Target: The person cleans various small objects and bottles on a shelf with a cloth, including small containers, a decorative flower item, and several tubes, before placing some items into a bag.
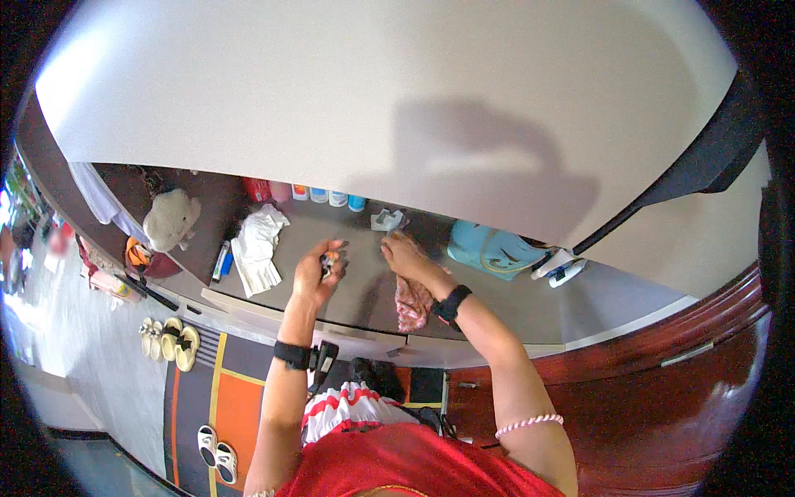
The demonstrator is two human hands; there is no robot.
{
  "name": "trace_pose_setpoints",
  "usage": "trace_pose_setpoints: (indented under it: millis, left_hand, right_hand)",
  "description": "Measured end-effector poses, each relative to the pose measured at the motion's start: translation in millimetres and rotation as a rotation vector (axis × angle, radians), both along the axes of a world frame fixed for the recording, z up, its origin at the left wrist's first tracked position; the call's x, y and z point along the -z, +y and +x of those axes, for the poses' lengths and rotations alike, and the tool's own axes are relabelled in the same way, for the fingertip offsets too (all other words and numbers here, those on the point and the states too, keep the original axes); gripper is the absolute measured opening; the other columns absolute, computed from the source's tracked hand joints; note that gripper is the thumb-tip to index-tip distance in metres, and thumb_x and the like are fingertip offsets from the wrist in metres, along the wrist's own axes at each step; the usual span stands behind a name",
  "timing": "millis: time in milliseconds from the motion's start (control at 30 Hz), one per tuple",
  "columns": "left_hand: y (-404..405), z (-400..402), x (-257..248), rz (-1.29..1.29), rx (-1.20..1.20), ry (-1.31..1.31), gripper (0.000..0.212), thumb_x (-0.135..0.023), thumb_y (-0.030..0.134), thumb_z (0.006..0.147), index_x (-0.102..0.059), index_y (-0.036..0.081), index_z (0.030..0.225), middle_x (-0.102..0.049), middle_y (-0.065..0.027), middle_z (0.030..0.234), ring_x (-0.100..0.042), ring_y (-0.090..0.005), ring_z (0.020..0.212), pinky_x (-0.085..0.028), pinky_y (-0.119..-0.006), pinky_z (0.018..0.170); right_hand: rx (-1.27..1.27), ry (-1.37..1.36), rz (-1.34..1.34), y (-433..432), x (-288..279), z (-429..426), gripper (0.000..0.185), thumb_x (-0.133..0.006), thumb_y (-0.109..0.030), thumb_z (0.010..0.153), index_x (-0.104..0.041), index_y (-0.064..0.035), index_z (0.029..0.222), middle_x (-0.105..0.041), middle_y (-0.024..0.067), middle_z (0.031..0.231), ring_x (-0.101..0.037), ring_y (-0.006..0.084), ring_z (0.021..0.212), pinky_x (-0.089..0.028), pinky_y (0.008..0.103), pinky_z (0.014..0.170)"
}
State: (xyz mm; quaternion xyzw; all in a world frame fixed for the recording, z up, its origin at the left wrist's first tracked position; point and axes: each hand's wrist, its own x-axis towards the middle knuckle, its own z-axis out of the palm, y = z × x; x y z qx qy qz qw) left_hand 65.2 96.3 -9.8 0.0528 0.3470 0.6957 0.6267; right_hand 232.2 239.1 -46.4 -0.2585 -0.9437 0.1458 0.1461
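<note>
My left hand [318,272] is curled around a few small multicoloured objects [329,263], too small to name, above the grey-brown shelf top [357,289]. To its right, my right hand [407,256] reaches over the same surface with its fingers bent down. Just beyond those fingertips lies a small white packet [386,220]; whether they grip its edge or something clear beside it is not plain. A red-and-white patterned cloth [412,304] lies under my right wrist, partly hidden by it.
Left of my hands are a crumpled white cloth [258,248], a blue-and-white box [222,261] and a white plush toy [171,218]. Several bottles [318,195] line the back. A light-blue bag [490,248] stands right, near a dark slanting bar [658,183]. Slippers [217,453] lie below.
</note>
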Motion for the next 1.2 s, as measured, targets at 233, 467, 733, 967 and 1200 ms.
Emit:
trace_pose_setpoints:
  millis: [233,467,733,967,1200]
  left_hand:
    - [-25.7,11.0,-4.5,0.181,0.070,-0.382,0.036,-0.033,0.024,0.092,-0.049,-0.008,0.099,-0.054,-0.0130,0.080,-0.053,-0.0213,0.069,-0.045,-0.025,0.052]
    - [-9.8,51.3,-27.6,0.057,-0.025,-0.574,0.033,-0.031,0.016,0.091,-0.047,-0.011,0.100,-0.054,-0.0189,0.090,-0.055,-0.0291,0.080,-0.049,-0.038,0.073]
    - [74.4,131.6,-92.9,0.262,0.422,-0.257,0.018,-0.042,0.018,0.088,-0.048,0.001,0.083,-0.050,-0.0094,0.072,-0.045,-0.0156,0.057,-0.033,-0.021,0.040]
    - [169.0,169.0,-95.3,0.428,0.749,-1.194,0.020,-0.048,0.026,0.083,-0.052,0.011,0.096,-0.055,-0.0074,0.091,-0.051,-0.0223,0.072,-0.045,-0.032,0.054]
    - [187.9,198.4,-104.1,0.288,0.336,-0.408,0.020,-0.048,0.025,0.083,-0.052,0.011,0.096,-0.055,-0.0074,0.092,-0.051,-0.0227,0.072,-0.045,-0.033,0.055]
  right_hand:
    - [0.126,-0.230,0.034,29.5,-3.6,-19.9,0.031,-0.043,-0.018,0.082,-0.053,0.0007,0.105,-0.051,0.0211,0.110,-0.047,0.0352,0.103,-0.038,0.0403,0.089]
    - [0.162,0.030,-0.123,-21.9,-27.7,31.8,0.025,-0.046,-0.017,0.082,-0.056,-0.0048,0.102,-0.055,0.0178,0.103,-0.051,0.0352,0.098,-0.042,0.0403,0.083]
    - [0.082,0.277,-0.061,-84.4,-46.3,111.3,0.015,-0.052,-0.009,0.080,-0.056,0.0003,0.091,-0.059,0.0180,0.085,-0.057,0.0334,0.075,-0.046,0.0374,0.065]
    - [0.181,0.266,-0.207,-109.6,-52.5,144.2,0.015,-0.051,-0.011,0.081,-0.056,-0.0026,0.092,-0.060,0.0149,0.086,-0.057,0.0324,0.079,-0.046,0.0372,0.067]
    - [0.292,0.234,-0.250,-115.0,-41.7,176.3,0.016,-0.051,-0.011,0.081,-0.058,-0.0013,0.092,-0.061,0.0153,0.085,-0.059,0.0312,0.077,-0.047,0.0370,0.066]
